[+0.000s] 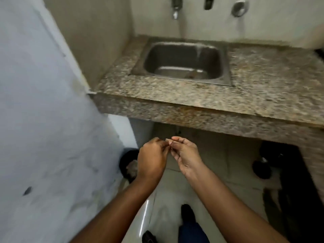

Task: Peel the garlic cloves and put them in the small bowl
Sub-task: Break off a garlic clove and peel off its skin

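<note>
Below counter | two hands: left hand (152, 158), right hand (186, 156) | fingers pinch one pale scrap (169, 142) (possibly garlic, blurred)

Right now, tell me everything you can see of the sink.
The sink is a rectangular basin with rounded corners, dull grey metal by its look, set into the speckled granite countertop below a wall tap. Its flat rim lies flush on the stone. The bottom looks wet, with a brownish patch near the drain. Neither hand touches it.
</note>
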